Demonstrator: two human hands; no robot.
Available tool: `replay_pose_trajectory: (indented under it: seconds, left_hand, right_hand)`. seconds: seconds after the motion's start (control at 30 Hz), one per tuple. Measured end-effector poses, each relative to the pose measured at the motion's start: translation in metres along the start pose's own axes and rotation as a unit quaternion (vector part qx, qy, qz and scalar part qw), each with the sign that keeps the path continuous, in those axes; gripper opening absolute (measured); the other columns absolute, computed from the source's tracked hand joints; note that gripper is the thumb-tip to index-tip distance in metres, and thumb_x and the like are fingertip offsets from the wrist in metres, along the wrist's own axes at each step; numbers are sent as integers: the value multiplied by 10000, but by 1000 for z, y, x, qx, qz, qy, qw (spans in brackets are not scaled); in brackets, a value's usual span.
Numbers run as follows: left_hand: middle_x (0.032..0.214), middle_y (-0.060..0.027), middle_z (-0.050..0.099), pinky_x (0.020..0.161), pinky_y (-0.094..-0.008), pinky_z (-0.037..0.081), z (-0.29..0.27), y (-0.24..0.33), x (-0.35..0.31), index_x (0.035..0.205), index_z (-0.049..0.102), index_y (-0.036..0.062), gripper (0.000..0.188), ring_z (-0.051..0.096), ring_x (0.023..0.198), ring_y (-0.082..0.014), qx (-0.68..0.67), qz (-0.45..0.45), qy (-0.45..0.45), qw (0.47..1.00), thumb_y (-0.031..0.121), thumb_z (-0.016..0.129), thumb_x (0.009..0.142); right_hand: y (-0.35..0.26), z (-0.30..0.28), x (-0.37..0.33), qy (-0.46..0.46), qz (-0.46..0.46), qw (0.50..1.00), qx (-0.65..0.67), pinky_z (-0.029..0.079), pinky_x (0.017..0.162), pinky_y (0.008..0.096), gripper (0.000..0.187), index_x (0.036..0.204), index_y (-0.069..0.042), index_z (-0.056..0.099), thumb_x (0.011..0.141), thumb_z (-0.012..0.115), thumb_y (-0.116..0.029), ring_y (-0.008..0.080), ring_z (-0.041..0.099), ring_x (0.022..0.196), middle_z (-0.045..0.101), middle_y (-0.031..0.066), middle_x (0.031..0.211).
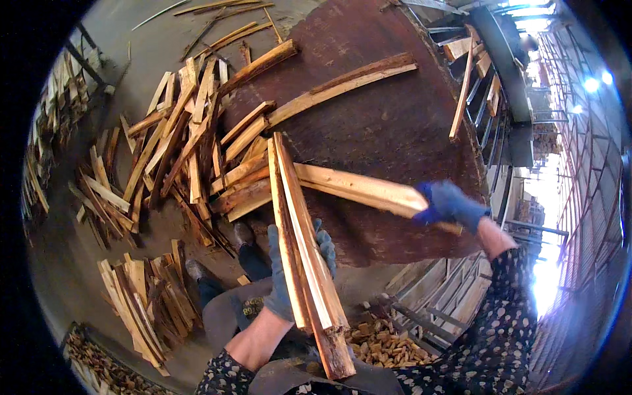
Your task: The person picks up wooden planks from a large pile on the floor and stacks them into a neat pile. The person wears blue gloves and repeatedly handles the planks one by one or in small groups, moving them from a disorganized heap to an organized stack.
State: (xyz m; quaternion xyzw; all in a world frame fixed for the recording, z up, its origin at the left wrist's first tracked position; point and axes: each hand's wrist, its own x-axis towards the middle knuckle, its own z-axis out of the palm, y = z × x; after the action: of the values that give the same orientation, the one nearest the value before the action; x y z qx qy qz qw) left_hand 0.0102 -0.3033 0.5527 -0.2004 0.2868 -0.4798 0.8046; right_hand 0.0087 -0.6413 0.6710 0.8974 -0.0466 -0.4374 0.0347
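My left hand, in a blue-grey glove, is closed around a small bundle of long wooden strips that lean over my lap. Some of these strips have dark bark along their edges. My right hand, gloved in blue and slightly blurred, grips the right end of a pale wooden slat. That slat's far end passes behind the held bundle, towards other pieces on the reddish-brown board. A long bark-edged piece lies farther back across the board.
A heap of loose slats spreads over the left of the board and the floor. Stacked strips lie at the lower left. Short wood chunks are piled near my right side. A metal frame holding wood stands at the right.
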Motion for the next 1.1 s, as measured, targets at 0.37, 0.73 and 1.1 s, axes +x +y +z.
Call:
replay_pose_trajectory:
  seconds: [0.37, 0.73, 1.1]
  left_hand:
    - [871, -48, 611, 671, -292, 563, -24, 40, -79, 1101, 548, 80, 458, 630, 757, -159, 338, 197, 211, 896, 459, 632, 856]
    - [999, -32, 591, 718, -270, 495, -98, 88, -243, 1174, 506, 18, 482, 557, 840, -114, 479, 312, 266, 776, 299, 707, 838]
    - [985, -39, 611, 693, -276, 521, -113, 133, -392, 1172, 530, 20, 440, 592, 813, -125, 364, 412, 267, 791, 257, 702, 844]
  right_hand:
    - [-161, 175, -200, 31, -27, 793, 608, 479, 773, 392, 242, 1101, -90, 602, 864, 597, -139, 290, 610, 858, 616, 122, 998]
    - [-369, 164, -165, -9, 76, 558, 826, 500, 794, 319, 440, 1140, 54, 540, 853, 585, -276, 209, 627, 884, 635, 139, 986]
    - [-541, 184, -46, -59, -142, 704, 693, 490, 679, 265, 335, 1040, -14, 610, 843, 645, -283, 122, 602, 783, 634, 43, 897]
